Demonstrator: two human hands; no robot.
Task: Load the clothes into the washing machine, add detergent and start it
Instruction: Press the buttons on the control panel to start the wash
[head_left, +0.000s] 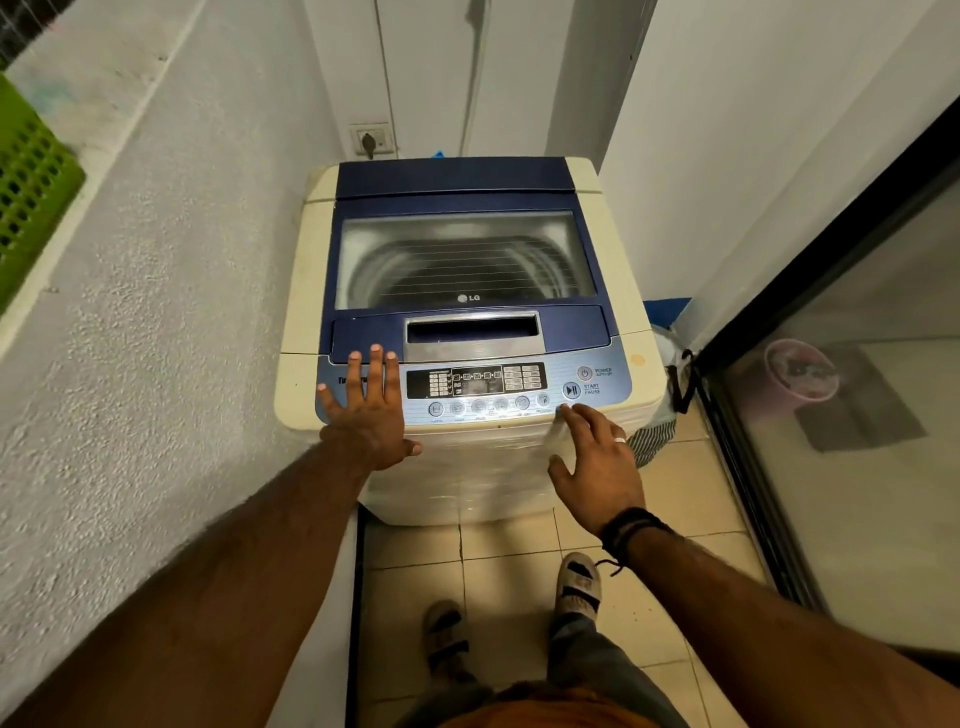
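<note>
- The washing machine (462, 332) stands in front with its lid (462, 254) down.
- The left hand (369, 410) lies flat and wide on the panel, holding nothing.
- The right hand (592, 457) is loose, empty, near the start button (571, 390).
- I think lifting the lid by its handle (471, 330) comes first.

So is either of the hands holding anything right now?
Nothing is held. The left hand rests flat on the blue control panel; the right hand hangs open at its front edge.
</note>
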